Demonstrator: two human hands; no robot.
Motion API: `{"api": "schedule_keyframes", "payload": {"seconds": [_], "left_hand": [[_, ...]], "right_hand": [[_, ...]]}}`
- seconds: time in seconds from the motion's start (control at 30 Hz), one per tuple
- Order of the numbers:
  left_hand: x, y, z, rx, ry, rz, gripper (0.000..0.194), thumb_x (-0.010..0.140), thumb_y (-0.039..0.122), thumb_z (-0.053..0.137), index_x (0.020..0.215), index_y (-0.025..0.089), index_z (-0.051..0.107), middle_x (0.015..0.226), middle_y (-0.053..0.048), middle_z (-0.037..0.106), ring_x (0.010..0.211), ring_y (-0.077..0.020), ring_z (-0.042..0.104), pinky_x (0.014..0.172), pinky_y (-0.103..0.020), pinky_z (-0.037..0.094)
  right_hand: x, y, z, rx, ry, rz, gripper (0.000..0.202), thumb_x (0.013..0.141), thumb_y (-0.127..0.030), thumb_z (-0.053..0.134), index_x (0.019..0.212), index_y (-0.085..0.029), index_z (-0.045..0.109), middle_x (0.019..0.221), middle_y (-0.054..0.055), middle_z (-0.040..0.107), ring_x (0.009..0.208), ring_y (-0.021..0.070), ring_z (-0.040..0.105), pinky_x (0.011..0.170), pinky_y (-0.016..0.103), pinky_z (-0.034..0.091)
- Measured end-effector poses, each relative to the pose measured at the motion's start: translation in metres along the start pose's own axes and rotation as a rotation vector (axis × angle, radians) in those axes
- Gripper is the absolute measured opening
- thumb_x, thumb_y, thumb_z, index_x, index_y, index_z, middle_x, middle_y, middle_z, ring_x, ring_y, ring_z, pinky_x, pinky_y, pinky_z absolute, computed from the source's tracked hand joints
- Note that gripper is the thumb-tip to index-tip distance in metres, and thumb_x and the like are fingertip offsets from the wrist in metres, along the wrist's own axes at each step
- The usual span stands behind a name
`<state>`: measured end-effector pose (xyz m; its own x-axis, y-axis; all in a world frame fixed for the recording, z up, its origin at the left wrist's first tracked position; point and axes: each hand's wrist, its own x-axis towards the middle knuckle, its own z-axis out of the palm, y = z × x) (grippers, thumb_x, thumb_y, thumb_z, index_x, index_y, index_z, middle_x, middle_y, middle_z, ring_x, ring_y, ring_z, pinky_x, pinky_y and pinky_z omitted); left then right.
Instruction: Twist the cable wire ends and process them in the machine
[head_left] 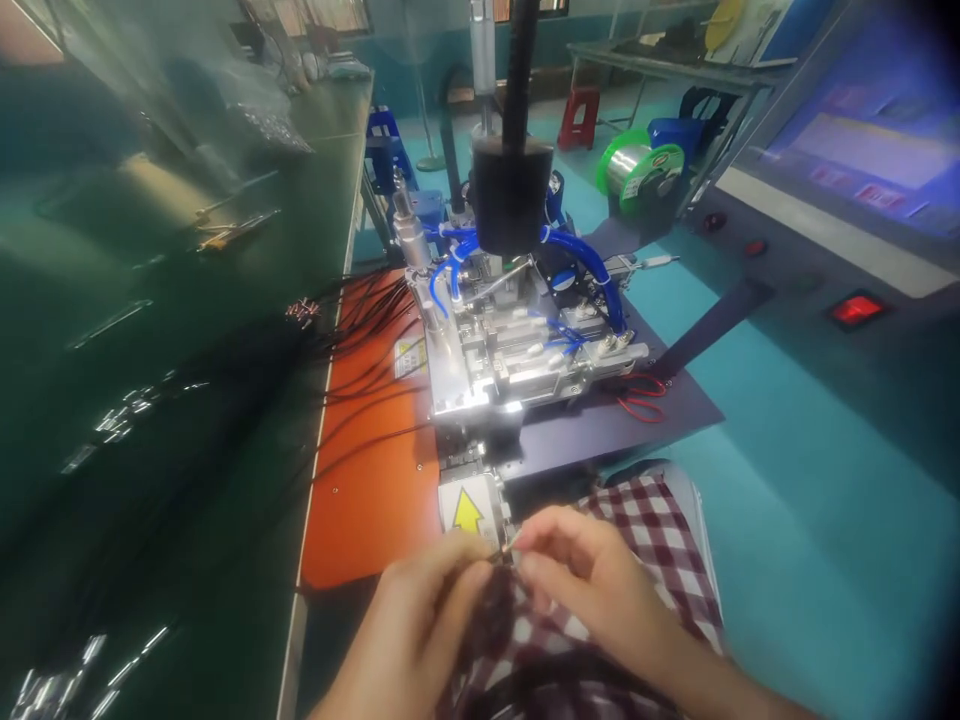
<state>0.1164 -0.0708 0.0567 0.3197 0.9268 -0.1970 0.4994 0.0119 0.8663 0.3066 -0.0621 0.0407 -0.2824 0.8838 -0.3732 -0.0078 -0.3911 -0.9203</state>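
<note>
My left hand point(424, 605) is closed, thumb and forefinger pinched together in front of the machine. Facing it, my right hand point(589, 575) also pinches with thumb and forefinger. Between the fingertips shows a thin wire point(508, 547), pale toward the right hand and coppery near the left; its exact ends are too small to make out. Just beyond the hands lies a white feed plate with a yellow arrow point(466, 512) pointing at the machine point(525, 350), which has metal slides and blue air tubes. Beneath the hands is a checked cloth point(637, 510) on my lap.
Black cables point(375, 310) run across the orange board point(360, 500) from the dark green table point(225, 560) at left. A wire spool with green flanges point(641, 170) stands behind the machine. At right is a control box with a lit red switch point(857, 309). Red wire loops point(641, 405) lie on the base.
</note>
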Motion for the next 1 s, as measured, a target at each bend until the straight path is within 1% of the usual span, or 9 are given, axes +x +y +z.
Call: {"api": "schedule_keyframes", "payload": {"seconds": [0.1, 0.2, 0.4, 0.5, 0.6, 0.67, 0.77, 0.9, 1.0], "left_hand": [[-0.003, -0.004, 0.002, -0.033, 0.009, -0.024, 0.015, 0.091, 0.034, 0.05, 0.088, 0.024, 0.06, 0.072, 0.003, 0.062, 0.06, -0.0123, 0.056, 0.055, -0.019, 0.045], [-0.005, -0.003, 0.004, -0.048, 0.028, -0.014, 0.013, 0.09, 0.034, 0.05, 0.088, 0.024, 0.058, 0.072, 0.002, 0.061, 0.058, -0.0119, 0.054, 0.053, -0.019, 0.044], [-0.001, 0.002, 0.007, -0.128, 0.053, -0.015, 0.013, 0.09, 0.033, 0.051, 0.085, 0.023, 0.058, 0.069, 0.002, 0.057, 0.057, -0.0114, 0.051, 0.052, -0.02, 0.043], [-0.002, 0.003, 0.011, -0.212, 0.11, -0.011, 0.015, 0.089, 0.033, 0.053, 0.081, 0.022, 0.058, 0.067, 0.003, 0.056, 0.055, -0.0106, 0.048, 0.05, -0.019, 0.041], [-0.006, 0.005, 0.015, -0.357, 0.164, -0.092, 0.017, 0.088, 0.035, 0.054, 0.081, 0.021, 0.058, 0.067, 0.002, 0.054, 0.056, -0.0107, 0.049, 0.05, -0.019, 0.041], [-0.007, 0.008, 0.017, -0.452, 0.157, -0.164, 0.017, 0.088, 0.037, 0.056, 0.085, 0.021, 0.06, 0.068, 0.002, 0.055, 0.058, -0.0106, 0.05, 0.052, -0.018, 0.042], [-0.008, 0.01, 0.017, -0.526, 0.147, -0.199, 0.017, 0.084, 0.036, 0.061, 0.089, 0.02, 0.063, 0.07, 0.001, 0.06, 0.062, -0.0106, 0.052, 0.056, -0.018, 0.043], [-0.008, 0.01, 0.016, -0.516, 0.185, -0.24, 0.017, 0.082, 0.036, 0.064, 0.083, 0.019, 0.066, 0.066, 0.001, 0.059, 0.059, -0.0098, 0.05, 0.054, -0.017, 0.041], [-0.009, 0.007, 0.017, -0.474, 0.192, -0.272, 0.018, 0.082, 0.036, 0.063, 0.078, 0.018, 0.066, 0.066, 0.0, 0.059, 0.058, -0.0099, 0.049, 0.054, -0.017, 0.041]], "right_hand": [[0.004, -0.006, 0.004, 0.001, 0.037, -0.016, 0.012, 0.081, -0.028, 0.062, 0.076, -0.017, 0.061, 0.056, -0.005, 0.056, 0.05, 0.0097, 0.056, 0.05, 0.021, 0.044], [0.007, -0.008, 0.008, 0.03, 0.042, -0.029, 0.014, 0.082, -0.026, 0.061, 0.071, -0.017, 0.059, 0.057, -0.005, 0.056, 0.048, 0.0079, 0.054, 0.05, 0.02, 0.043], [0.002, -0.001, 0.015, -0.018, 0.056, -0.086, 0.016, 0.085, -0.024, 0.058, 0.072, -0.018, 0.054, 0.06, -0.006, 0.051, 0.051, 0.0076, 0.049, 0.048, 0.018, 0.04], [-0.002, 0.004, 0.024, -0.032, 0.08, -0.132, 0.022, 0.089, -0.029, 0.054, 0.07, -0.02, 0.049, 0.06, -0.006, 0.046, 0.051, 0.0081, 0.046, 0.047, 0.018, 0.038], [-0.007, 0.007, 0.033, -0.029, 0.11, -0.245, 0.025, 0.093, -0.031, 0.045, 0.07, -0.021, 0.043, 0.058, -0.006, 0.04, 0.049, 0.0087, 0.041, 0.045, 0.02, 0.036], [-0.009, 0.006, 0.036, -0.08, 0.123, -0.333, 0.024, 0.093, -0.029, 0.042, 0.071, -0.021, 0.043, 0.062, -0.005, 0.041, 0.051, 0.0097, 0.04, 0.047, 0.022, 0.036], [-0.01, 0.002, 0.033, -0.167, 0.099, -0.382, 0.02, 0.092, -0.023, 0.042, 0.072, -0.021, 0.044, 0.067, -0.003, 0.043, 0.057, 0.0111, 0.042, 0.053, 0.024, 0.039], [-0.008, 0.002, 0.021, -0.24, 0.036, -0.329, 0.014, 0.089, -0.018, 0.047, 0.075, -0.02, 0.049, 0.067, -0.002, 0.049, 0.06, 0.0119, 0.047, 0.057, 0.024, 0.041], [-0.007, 0.007, 0.014, -0.25, 0.068, -0.304, 0.005, 0.086, -0.017, 0.053, 0.085, -0.02, 0.057, 0.073, -0.002, 0.056, 0.065, 0.0123, 0.051, 0.06, 0.024, 0.043]]}}
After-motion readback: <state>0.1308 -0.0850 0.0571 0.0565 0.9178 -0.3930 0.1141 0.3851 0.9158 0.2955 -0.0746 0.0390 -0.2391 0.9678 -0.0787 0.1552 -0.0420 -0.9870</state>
